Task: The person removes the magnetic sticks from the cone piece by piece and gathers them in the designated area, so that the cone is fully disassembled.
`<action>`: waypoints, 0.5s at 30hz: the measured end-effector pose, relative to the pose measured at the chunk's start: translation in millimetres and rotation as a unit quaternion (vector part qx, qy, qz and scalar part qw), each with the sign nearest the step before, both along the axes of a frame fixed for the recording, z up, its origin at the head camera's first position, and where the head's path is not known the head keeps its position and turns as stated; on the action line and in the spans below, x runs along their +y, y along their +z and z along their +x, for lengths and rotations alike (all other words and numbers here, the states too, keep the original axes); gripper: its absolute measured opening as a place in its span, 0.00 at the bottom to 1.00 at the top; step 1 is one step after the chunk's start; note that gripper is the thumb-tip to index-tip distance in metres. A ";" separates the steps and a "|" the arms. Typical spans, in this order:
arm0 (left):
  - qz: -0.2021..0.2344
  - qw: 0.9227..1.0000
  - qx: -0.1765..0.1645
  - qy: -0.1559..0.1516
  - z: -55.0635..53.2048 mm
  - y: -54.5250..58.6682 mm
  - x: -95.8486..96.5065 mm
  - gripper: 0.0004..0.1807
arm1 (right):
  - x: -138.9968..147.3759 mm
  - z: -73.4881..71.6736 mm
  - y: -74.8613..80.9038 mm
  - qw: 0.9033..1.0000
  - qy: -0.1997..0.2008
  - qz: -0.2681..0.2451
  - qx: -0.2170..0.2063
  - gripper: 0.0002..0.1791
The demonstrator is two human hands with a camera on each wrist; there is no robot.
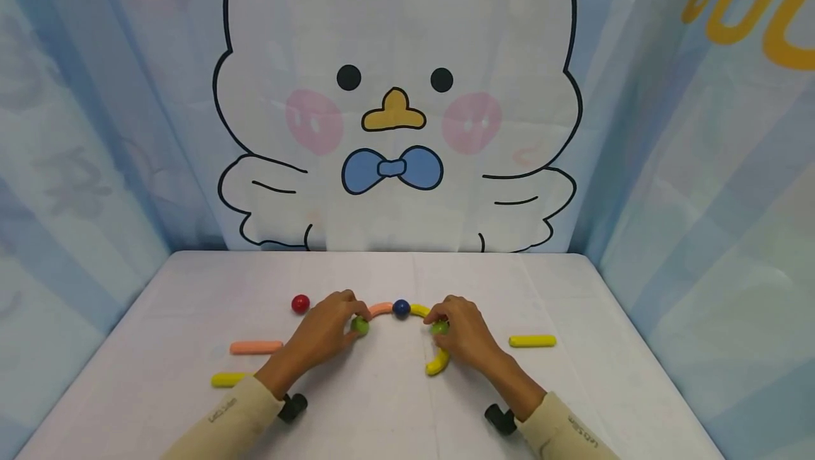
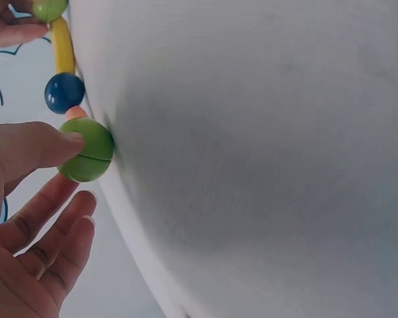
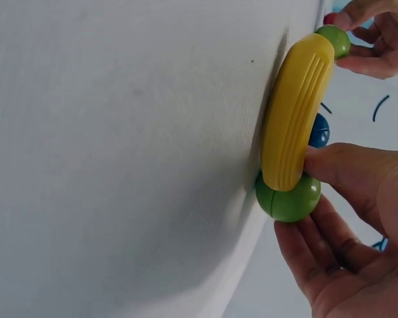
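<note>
My left hand (image 1: 327, 325) pinches a green ball (image 2: 86, 150) between thumb and fingers at the left end of a joined, arched chain. From there a curved orange rod (image 1: 381, 308) leads to a dark blue ball (image 1: 401, 309), then a curved yellow rod (image 1: 419, 310). At the right, my right hand (image 1: 464, 329) grips a second green ball (image 3: 288, 197), thumb by its joint with another curved yellow rod (image 3: 297, 112). That rod points toward the near side of the table and its far end looks free. Fingers partly cover both green balls in the head view.
A red ball (image 1: 301, 303) lies left of the chain. On the left of the white table (image 1: 356, 417) are a straight orange rod (image 1: 255, 347) and a yellow rod (image 1: 229, 379), partly behind my left forearm. Another yellow rod (image 1: 532, 340) lies at right. Printed curtains (image 1: 395, 21) stand behind.
</note>
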State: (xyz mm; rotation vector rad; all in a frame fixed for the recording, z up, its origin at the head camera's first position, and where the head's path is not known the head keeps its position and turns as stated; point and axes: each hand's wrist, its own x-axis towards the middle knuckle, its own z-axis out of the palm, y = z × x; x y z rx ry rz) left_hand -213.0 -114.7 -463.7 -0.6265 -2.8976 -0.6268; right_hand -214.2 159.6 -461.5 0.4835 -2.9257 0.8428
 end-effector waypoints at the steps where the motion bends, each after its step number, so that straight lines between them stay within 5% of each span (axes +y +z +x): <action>1: -0.002 1.000 -0.001 0.001 -0.6 0.0 -0.2 0.15 | 0.2 -0.2 0.0 1.000 0.003 0.003 0.001 0.13; 15: -0.018 1.000 0.000 0.014 -5.0 0.5 -0.3 0.15 | 1.9 -1.7 0.8 1.000 0.002 0.014 -0.012 0.16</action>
